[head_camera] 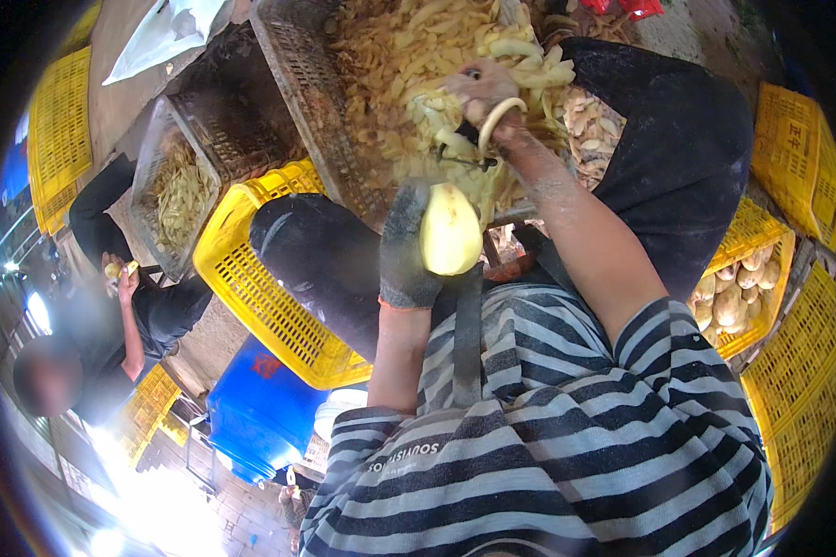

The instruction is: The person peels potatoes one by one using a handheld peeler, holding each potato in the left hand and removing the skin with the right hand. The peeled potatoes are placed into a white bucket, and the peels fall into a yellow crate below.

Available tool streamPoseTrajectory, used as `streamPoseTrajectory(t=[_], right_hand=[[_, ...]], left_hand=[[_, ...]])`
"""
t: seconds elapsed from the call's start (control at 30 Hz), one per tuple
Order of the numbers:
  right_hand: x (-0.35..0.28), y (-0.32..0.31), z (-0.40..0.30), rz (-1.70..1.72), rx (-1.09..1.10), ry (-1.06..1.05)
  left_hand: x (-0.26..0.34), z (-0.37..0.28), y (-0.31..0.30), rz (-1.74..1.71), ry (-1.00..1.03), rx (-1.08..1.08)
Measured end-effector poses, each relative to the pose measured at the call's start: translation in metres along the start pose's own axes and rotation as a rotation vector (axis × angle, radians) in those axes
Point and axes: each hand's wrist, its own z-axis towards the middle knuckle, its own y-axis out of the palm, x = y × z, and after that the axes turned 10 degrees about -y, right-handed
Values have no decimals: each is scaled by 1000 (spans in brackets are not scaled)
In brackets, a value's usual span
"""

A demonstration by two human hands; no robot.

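My left hand [405, 257], in a dark grey work glove with an orange cuff edge, holds a peeled yellow potato [451, 231] upright in front of my lap. My bare right hand [484, 90] is beyond it, over a heap of peelings [404, 90], with a pale bangle [499, 124] at the wrist. A black-handled peeler [468, 132] is in that hand, its head towards me and apart from the potato; the fingers are partly blurred. The peelings fill a dirty plastic crate [299, 97] between my knees.
A yellow crate [279, 320] is beside my left knee, near a blue plastic barrel [265, 404]. Unpeeled potatoes [735, 299] fill a yellow crate on the right. Another person [129, 299] sits at left, holding a yellow piece near a smaller crate [209, 167] of peelings.
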Motion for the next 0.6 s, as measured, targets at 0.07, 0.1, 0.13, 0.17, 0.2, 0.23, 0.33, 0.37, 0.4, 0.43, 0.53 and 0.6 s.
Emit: streamPoseTrajectory(t=[0.07,0.1,0.13,0.17,0.2,0.23,0.33,0.37,0.4,0.43,0.53,0.6], right_hand=[[0,-8,11,125,44,144],[-16,-10,24,331,113,540],[-41,-7,29,457,124,566],[-79,-4,36,584,135,595],[-103,0,42,381,-22,588],[-124,6,45,178,-178,574],[-144,18,33,92,-268,492],[-144,19,29,-18,-317,439],[-153,17,36,45,-321,582],[-151,18,35,91,-323,622],[-129,21,33,183,-361,713],[-102,24,30,221,-349,713]], left_hand=[[0,11,-9,-289,-212,-5],[-4,15,-16,-336,-219,26],[-9,18,-22,-383,-230,54],[-15,21,-29,-455,-232,45],[-22,25,-34,-526,-233,31],[-25,25,-36,-597,-233,20],[-18,27,-30,-85,-29,118],[-16,27,-29,47,34,146],[-14,26,-28,120,89,157],[-11,23,-25,44,74,133],[-12,25,-25,392,303,172],[-22,21,-28,520,371,206]])
